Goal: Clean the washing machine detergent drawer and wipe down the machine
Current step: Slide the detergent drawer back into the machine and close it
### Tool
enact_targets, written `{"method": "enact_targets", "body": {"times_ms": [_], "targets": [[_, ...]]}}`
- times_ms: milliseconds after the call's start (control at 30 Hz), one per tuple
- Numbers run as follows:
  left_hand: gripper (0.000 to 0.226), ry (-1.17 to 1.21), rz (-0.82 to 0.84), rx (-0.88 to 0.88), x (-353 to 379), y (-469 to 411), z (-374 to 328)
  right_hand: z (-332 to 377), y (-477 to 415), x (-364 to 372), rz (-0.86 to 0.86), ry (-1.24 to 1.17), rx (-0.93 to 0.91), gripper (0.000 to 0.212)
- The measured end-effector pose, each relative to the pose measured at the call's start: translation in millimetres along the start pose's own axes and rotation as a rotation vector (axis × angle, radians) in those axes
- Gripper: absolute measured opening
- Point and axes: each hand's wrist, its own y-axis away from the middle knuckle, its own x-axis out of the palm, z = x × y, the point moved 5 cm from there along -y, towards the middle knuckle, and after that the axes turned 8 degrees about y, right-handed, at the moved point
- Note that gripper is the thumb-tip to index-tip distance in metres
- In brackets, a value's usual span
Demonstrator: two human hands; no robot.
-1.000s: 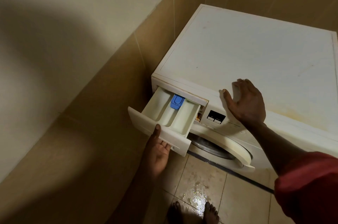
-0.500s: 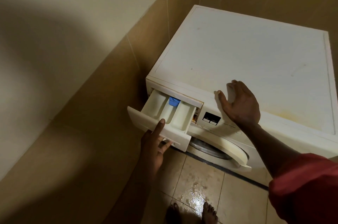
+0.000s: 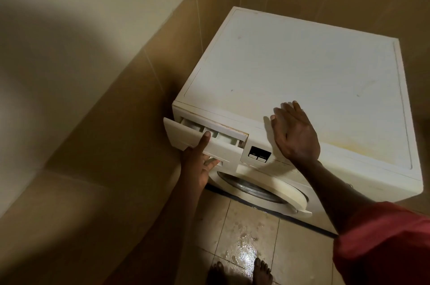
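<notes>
One drawer (image 3: 186,135), judged light and stiff, was clasped at its lip by the left grip (image 3: 197,165), right grip (image 3: 295,135) released.

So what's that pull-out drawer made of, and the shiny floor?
The detergent drawer looks like white moulded plastic with a dull, smooth finish; thin walls divide its compartments. The floor looks like glazed ceramic tile, going by the beige squares with grout lines and the light glaring off a wet patch.
</notes>
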Motion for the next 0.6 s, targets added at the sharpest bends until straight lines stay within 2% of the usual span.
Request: {"method": "enact_targets", "body": {"times_ms": [200, 300, 367, 433, 533, 600], "targets": [[0.096, -0.017, -0.005, 0.007, 17.9, -13.8, -1.8, -3.4, 3.6, 2.5, 0.011, -0.014, 0.073, 0.052], [0.119, -0.02, -0.024, 0.017, 24.6, -20.9, -2.7, -4.7, 2.0, 2.9, 0.02, -0.017, 0.073, 0.058], [0.128, -0.02, -0.04, 0.031, 24.5, -28.5, -2.5, -4.0, 3.6, 2.2, 0.009, -0.038, 0.107, 0.053], [0.126, -0.027, -0.048, 0.038, 27.0, -31.9, -2.9, -2.5, 4.1, 0.4, -0.008, -0.042, 0.121, 0.049], [0.105, -0.025, -0.078, 0.055, 34.5, -29.4, -3.6, -0.3, 5.0, -0.1, 0.002, -0.024, 0.116, 0.047], [0.102, -0.036, -0.107, 0.075, 34.6, -29.7, -1.8, -1.7, 4.5, 0.5, 0.013, -0.022, 0.124, 0.049]]}}
